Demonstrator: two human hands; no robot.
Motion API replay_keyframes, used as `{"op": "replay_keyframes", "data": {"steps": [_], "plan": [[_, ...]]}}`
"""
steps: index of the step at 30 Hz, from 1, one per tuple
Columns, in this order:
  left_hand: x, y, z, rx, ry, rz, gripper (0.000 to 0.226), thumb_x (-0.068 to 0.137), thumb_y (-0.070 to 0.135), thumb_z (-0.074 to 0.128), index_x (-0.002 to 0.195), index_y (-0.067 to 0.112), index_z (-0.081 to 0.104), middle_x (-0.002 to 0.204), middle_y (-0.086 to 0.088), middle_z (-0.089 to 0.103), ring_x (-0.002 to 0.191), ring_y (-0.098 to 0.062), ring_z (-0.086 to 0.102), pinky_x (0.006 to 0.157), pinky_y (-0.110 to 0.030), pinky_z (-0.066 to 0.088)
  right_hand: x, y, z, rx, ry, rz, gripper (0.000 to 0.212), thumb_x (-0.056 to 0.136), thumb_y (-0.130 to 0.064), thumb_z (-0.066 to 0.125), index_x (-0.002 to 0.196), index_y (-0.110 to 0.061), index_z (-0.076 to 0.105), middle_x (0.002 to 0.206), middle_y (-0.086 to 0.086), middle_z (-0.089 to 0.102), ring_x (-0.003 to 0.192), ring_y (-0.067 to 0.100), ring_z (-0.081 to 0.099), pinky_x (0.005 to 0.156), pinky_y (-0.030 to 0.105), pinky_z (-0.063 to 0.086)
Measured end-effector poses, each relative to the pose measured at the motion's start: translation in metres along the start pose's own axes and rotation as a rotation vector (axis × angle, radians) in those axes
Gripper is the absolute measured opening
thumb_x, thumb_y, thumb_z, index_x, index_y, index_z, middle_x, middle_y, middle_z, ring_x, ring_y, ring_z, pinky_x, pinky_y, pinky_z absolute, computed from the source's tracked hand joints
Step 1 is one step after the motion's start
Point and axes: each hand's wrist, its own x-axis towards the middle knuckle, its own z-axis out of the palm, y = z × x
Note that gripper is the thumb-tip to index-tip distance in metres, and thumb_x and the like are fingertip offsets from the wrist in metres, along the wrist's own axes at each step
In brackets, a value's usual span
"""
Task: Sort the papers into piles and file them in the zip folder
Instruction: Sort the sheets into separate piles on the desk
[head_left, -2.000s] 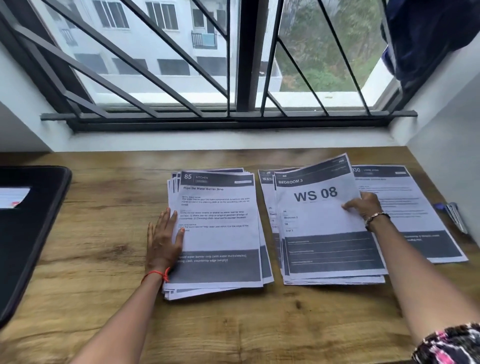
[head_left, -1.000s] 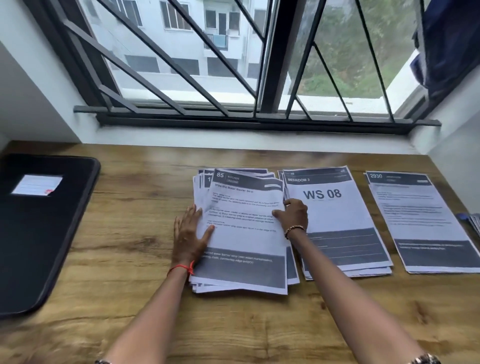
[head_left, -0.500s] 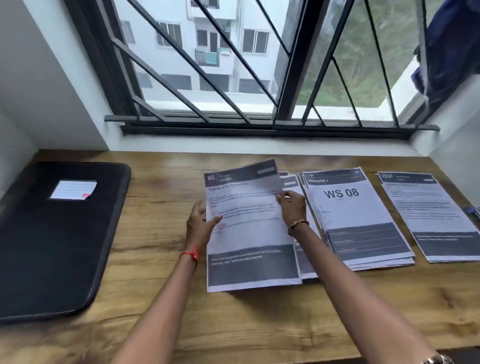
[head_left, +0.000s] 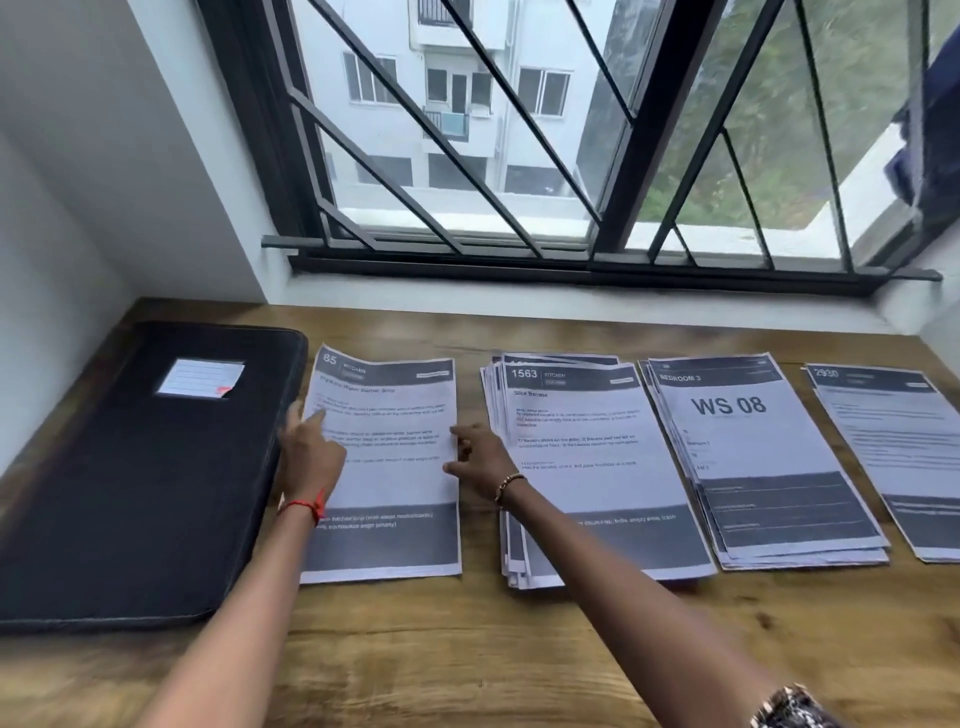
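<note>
A single sheet headed 85 KITCHEN (head_left: 389, 467) lies on the wooden table (head_left: 467, 649), just right of the closed black zip folder (head_left: 130, 467). My left hand (head_left: 311, 457) rests on the sheet's left edge with its index finger stretched out over the print. My right hand (head_left: 480, 457) touches the sheet's right edge with spread fingers. Right of it lie three piles: a fanned kitchen pile topped by sheet 1563 (head_left: 582, 441), a BEDROOM 3 pile topped by WS 08 (head_left: 753, 441), and a pile topped by sheet 2930 (head_left: 898, 441), cut off by the frame.
A barred window (head_left: 467, 156) with a white sill runs along the table's far edge. White walls close in the table at left and right. A dark blue cloth (head_left: 935, 104) hangs at the upper right. Bare wood shows along the table's near side.
Both hands lifted the 85 sheet off the kitchen pile and carried it left, where it now lies by the folder. Sheet 1563 is now on top of that pile. The view swung left.
</note>
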Motion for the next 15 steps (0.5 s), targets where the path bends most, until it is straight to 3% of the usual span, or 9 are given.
{"op": "replay_keyframes", "data": {"steps": [2,4,7,9,11,15], "plan": [[-0.001,-0.005,0.013,0.206,-0.087,0.093,0.045,0.081,0.002,0.062,0.125,-0.003,0.054,0.152,-0.021,0.02,0.137,-0.038,0.022,0.112,-0.044,0.017,0.003,-0.001,0.006,-0.074,-0.035,-0.005,0.055,0.081,-0.008,0.066,0.132,0.002,0.046,0.13,0.02,0.041,0.119,0.029,0.047,0.101,0.023,0.032],[-0.007,-0.009,0.027,0.349,-0.227,0.115,0.055,0.09,0.026,0.058,0.139,0.006,0.041,0.157,-0.014,0.004,0.145,-0.029,0.001,0.114,-0.05,-0.001,0.006,-0.001,0.009,-0.102,-0.058,-0.019,0.052,0.083,-0.009,0.065,0.131,0.003,0.047,0.13,0.02,0.039,0.118,0.029,0.047,0.102,0.024,0.032],[-0.014,-0.016,0.041,0.472,-0.318,0.059,0.066,0.096,0.045,0.04,0.149,0.015,0.017,0.158,-0.009,-0.008,0.145,-0.023,-0.012,0.109,-0.055,-0.014,0.005,0.001,-0.001,-0.054,0.026,-0.085,0.041,0.083,-0.003,0.061,0.124,0.002,0.055,0.115,0.015,0.045,0.091,0.02,0.056,0.081,0.009,0.038],[-0.014,-0.014,0.044,0.464,-0.281,0.055,0.069,0.096,0.046,0.038,0.15,0.012,0.014,0.158,-0.011,-0.005,0.145,-0.023,-0.011,0.109,-0.055,-0.016,0.004,0.008,-0.016,0.009,0.195,-0.119,0.032,0.081,0.004,0.058,0.113,0.002,0.062,0.101,0.008,0.044,0.072,0.011,0.049,0.067,0.001,0.037],[-0.014,-0.004,0.046,0.397,-0.234,0.087,0.069,0.095,0.042,0.043,0.149,0.008,0.017,0.157,-0.012,-0.001,0.145,-0.023,-0.008,0.11,-0.054,-0.014,0.002,0.022,-0.036,0.017,0.411,-0.109,0.025,0.08,0.007,0.057,0.103,0.003,0.064,0.098,0.01,0.049,0.081,0.019,0.052,0.07,0.003,0.034],[-0.021,0.036,0.062,0.231,-0.294,0.283,0.066,0.095,0.04,0.044,0.148,0.011,0.016,0.157,-0.007,-0.005,0.144,-0.017,-0.013,0.113,-0.045,-0.012,-0.006,0.06,-0.078,-0.07,0.703,0.062,0.022,0.081,0.003,0.058,0.103,0.005,0.063,0.107,0.023,0.055,0.106,0.034,0.052,0.086,0.024,0.037]]}}
